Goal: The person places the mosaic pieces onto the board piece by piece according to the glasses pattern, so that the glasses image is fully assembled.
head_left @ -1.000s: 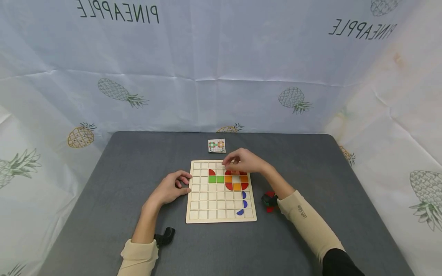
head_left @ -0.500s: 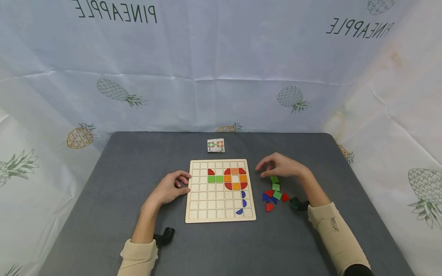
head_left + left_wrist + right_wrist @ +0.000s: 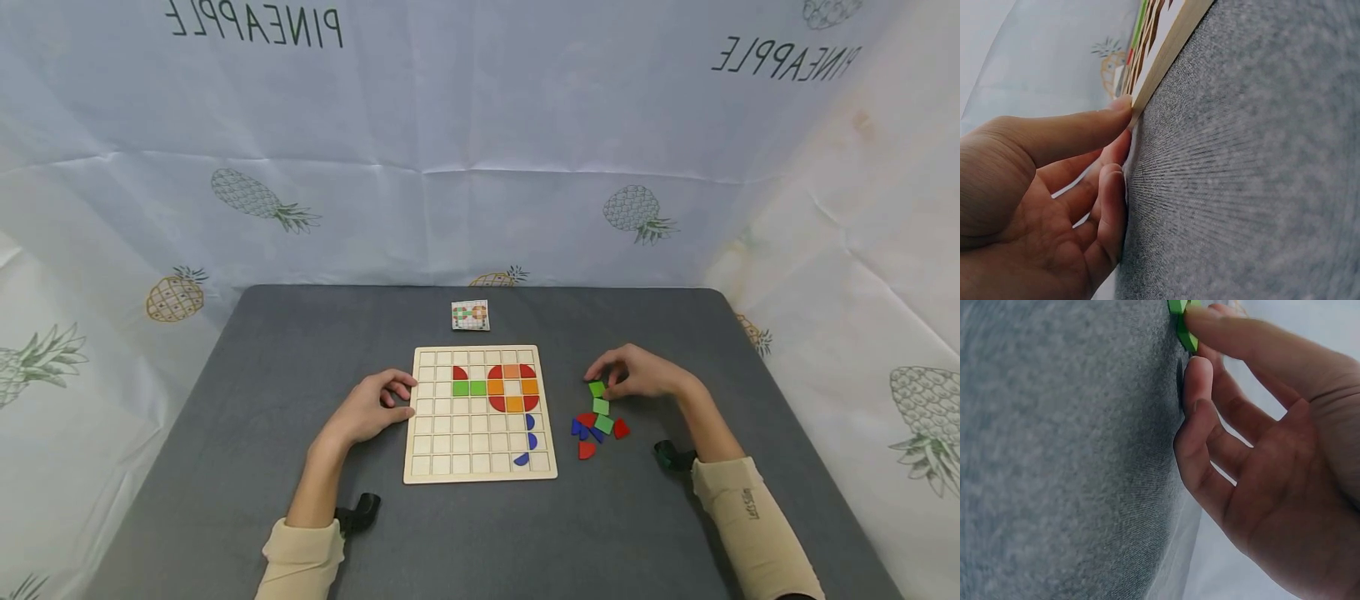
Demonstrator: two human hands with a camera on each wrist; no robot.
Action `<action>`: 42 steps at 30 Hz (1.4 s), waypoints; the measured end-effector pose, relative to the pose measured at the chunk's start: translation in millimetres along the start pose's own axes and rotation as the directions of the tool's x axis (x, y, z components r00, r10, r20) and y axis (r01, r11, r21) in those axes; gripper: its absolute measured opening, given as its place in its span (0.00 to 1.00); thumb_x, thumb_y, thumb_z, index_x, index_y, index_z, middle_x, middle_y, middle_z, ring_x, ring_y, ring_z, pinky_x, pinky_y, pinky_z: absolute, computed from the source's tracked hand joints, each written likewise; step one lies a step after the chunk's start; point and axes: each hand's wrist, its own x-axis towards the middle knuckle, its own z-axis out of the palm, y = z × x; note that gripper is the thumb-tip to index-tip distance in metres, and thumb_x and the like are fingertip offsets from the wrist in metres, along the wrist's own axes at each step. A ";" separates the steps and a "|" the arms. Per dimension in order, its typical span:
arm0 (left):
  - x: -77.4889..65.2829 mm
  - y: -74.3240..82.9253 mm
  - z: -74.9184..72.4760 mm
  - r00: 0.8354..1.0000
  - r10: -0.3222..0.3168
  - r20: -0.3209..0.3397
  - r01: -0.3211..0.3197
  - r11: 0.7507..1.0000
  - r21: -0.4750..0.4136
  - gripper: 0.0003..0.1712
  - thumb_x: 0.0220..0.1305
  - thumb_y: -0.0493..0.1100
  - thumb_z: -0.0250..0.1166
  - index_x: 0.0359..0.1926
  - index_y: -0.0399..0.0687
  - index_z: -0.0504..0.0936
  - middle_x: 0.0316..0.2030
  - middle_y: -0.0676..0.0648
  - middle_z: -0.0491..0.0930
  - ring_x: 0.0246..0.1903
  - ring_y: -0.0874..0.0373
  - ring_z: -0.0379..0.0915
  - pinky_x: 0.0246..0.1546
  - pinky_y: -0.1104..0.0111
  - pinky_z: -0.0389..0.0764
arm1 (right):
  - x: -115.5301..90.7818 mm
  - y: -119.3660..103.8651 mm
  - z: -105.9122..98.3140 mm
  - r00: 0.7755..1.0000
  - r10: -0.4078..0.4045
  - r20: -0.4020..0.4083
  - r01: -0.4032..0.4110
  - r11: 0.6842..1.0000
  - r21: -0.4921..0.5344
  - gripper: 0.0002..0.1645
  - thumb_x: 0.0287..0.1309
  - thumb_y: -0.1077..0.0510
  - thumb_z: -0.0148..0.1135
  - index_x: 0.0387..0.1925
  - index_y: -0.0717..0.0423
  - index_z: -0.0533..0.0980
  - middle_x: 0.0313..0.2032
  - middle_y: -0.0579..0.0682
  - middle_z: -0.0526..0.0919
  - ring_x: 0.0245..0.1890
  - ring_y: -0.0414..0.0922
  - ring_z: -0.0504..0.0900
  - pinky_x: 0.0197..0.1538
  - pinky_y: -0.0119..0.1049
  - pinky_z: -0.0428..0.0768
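Note:
A square wooden grid board (image 3: 461, 447) lies mid-table, with red, orange, green and blue pieces in some cells. My left hand (image 3: 377, 407) is at its left edge; in the left wrist view the thumb tip touches the board's edge (image 3: 1163, 59), other fingers loosely bent beside it. Right of the board, my right hand (image 3: 637, 372) has its thumb and forefinger on a green square tile (image 3: 597, 389), the topmost of the loose pieces. In the right wrist view, the thumb (image 3: 1235, 328) covers part of the green tile (image 3: 1188, 336).
Two more green tiles (image 3: 602, 406) lie just below the right hand, with red quarter-round pieces (image 3: 587, 451) and blue pieces (image 3: 579, 429) around them. A small printed pattern card (image 3: 470, 316) stands behind the board. A patterned curtain (image 3: 450, 225) hangs behind the grey table.
My right hand has moved from above the board's top right out to the loose pieces on the right, and its fingers have come down onto the green tile. The left hand has stayed put.

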 end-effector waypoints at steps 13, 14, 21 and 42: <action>-0.3 0.6 -0.5 1.000 0.000 -0.001 0.000 1.000 -0.010 0.22 0.70 0.34 0.74 0.62 0.39 0.82 0.47 0.40 0.83 0.39 0.54 0.70 0.44 0.64 0.73 | -1.3 6.2 1.9 0.999 -0.005 -0.034 0.004 1.000 -0.010 0.20 0.61 0.62 0.79 0.54 0.59 0.87 0.46 0.57 0.88 0.35 0.37 0.80 0.40 0.33 0.81; -0.3 0.5 -0.4 1.000 -0.001 -0.001 0.001 1.000 -0.010 0.22 0.70 0.34 0.74 0.62 0.39 0.82 0.47 0.40 0.83 0.39 0.54 0.70 0.44 0.63 0.73 | -1.1 6.7 2.4 0.999 -0.004 -0.041 0.003 1.000 -0.018 0.20 0.61 0.61 0.79 0.54 0.60 0.87 0.46 0.56 0.89 0.35 0.36 0.80 0.40 0.32 0.81; 0.1 0.1 0.1 1.000 -0.006 -0.007 0.006 1.000 -0.001 0.22 0.70 0.34 0.74 0.62 0.39 0.82 0.47 0.40 0.83 0.39 0.54 0.70 0.43 0.63 0.72 | 2.1 2.3 5.7 0.994 0.010 -0.112 -0.014 0.999 -0.038 0.19 0.63 0.58 0.79 0.54 0.58 0.86 0.49 0.56 0.90 0.34 0.37 0.82 0.40 0.32 0.82; -1.4 -1.1 -0.2 1.000 0.003 -0.007 -0.003 1.000 -0.006 0.22 0.69 0.34 0.74 0.62 0.39 0.83 0.46 0.40 0.83 0.38 0.54 0.70 0.43 0.63 0.72 | 97.6 -68.0 39.7 0.979 -0.166 -0.121 0.167 0.986 0.001 0.20 0.63 0.56 0.80 0.55 0.54 0.87 0.50 0.53 0.91 0.37 0.42 0.84 0.44 0.35 0.84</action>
